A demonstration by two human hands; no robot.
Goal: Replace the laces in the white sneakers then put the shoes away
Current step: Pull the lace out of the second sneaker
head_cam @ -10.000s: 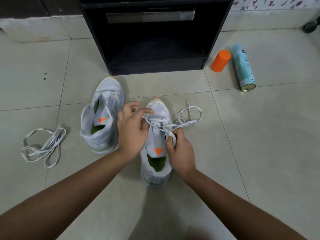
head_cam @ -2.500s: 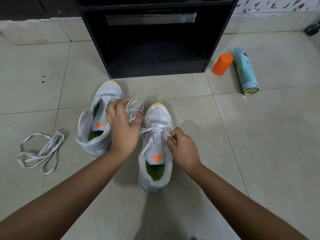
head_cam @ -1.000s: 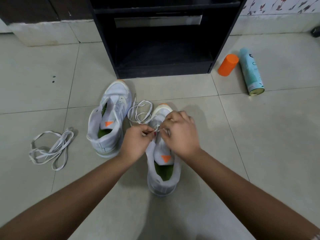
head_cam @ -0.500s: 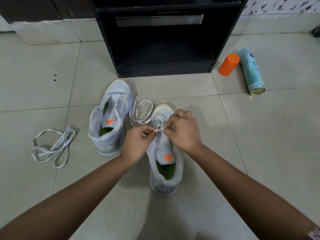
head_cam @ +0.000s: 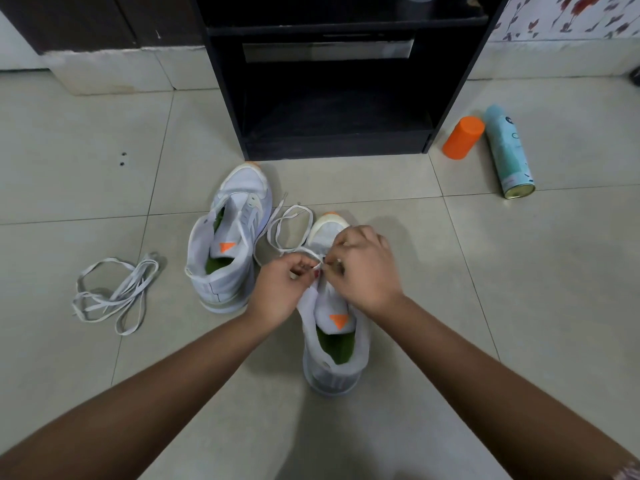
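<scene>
- The black cabinet (head_cam: 332,98) stands open-fronted on the tiled floor (head_cam: 519,306).
- Two white sneakers sit on the floor before it: the far sneaker (head_cam: 225,244) at left, the near sneaker (head_cam: 334,358) under both hands.
- The left grip (head_cam: 277,289) and right grip (head_cam: 367,268) each pinch the white lace (head_cam: 291,220) over the near sneaker's eyelets.
- A spare lace (head_cam: 114,296) lies coiled well apart, leftward.

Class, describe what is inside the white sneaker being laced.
A green insole shows at the heel of the white sneaker. Ahead, its orange-marked tongue, the left hand and right hand cover the interior.
</scene>
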